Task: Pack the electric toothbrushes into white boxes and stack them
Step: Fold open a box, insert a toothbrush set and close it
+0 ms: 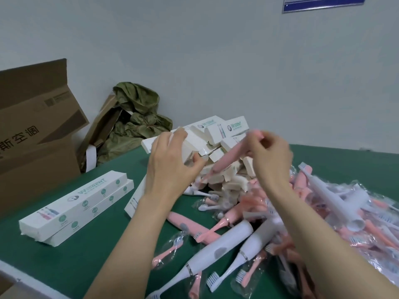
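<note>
Landmark: I use the heap of slim white cardboard boxes (236, 126) as my reference for every place.
Left hand: my left hand (170, 165) curls its fingers over and its thumb under 1 white box (189, 144) at the heap's left edge, probably to steady it for loading.
Right hand: my right hand (272, 156) pinches the thick end of a pink plastic electric toothbrush (226, 158) in its fingertips, in front of the heap.
Toothbrush: it slants down and left, narrow end toward the held box; I cannot tell whether the tip has entered.
Finished work: a stack of 2 closed white boxes (73, 208) lies well left of the heap, edges roughly aligned so that more can sit on top.
Supply: loose pink and white toothbrushes (237, 238) lie right of the heap and nearer me, many in clear sleeves.
Writing: the boxes read "WISDENT" in green. The brown corrugated carton (32, 130) far left of the heap shows characters ending 空调. The blue wall sign (321, 3) above the heap is unreadable.
</note>
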The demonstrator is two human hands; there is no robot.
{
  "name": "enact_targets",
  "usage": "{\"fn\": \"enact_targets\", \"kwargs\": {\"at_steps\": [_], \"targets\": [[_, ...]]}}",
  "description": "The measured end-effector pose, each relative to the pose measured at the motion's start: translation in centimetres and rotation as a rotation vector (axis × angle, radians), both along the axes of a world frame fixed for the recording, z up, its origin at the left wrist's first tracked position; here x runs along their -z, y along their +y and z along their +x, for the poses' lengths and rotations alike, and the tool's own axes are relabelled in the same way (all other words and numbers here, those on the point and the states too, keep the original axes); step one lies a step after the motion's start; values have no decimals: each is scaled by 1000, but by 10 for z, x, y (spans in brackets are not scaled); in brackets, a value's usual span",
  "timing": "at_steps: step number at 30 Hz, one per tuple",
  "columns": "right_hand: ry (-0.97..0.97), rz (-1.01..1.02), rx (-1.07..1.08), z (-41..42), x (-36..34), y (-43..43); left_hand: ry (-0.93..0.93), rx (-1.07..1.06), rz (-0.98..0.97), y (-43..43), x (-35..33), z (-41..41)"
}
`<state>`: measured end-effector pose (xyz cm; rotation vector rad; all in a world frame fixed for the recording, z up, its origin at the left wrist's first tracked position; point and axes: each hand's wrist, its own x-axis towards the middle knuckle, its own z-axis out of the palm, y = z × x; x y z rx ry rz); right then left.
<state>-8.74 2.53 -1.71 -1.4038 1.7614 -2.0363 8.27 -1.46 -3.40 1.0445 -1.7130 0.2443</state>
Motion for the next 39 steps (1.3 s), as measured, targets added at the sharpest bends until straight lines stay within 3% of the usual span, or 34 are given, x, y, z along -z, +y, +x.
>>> {"fn": "enact_targets", "kwargs": {"at_steps": [4,8,16,23,26,30,34,39], "targets": [[-285,-242,32,-28,-26,-1,-161,-8,143,-9,-9,4],[-384,-363,28,-43,-31,1,-367,-23,316,-21,-12,-4],[-310,-170,-100,-38,-21,-4,-368,-31,185,-17,4,-15],[-299,-128,-248,-20,-22,-2,-337,39,196,-11,10,-10],[-213,-80,-327,3,-18,1,-243,122,188,-7,8,-6],[174,42,-244,13,-11,3,-190,152,151,-5,10,-4],[182,42,-243,10,-13,5,-142,160,143,-6,15,-3],[357,247,-581,15,-12,13,-122,173,127,-4,15,-2]]}}
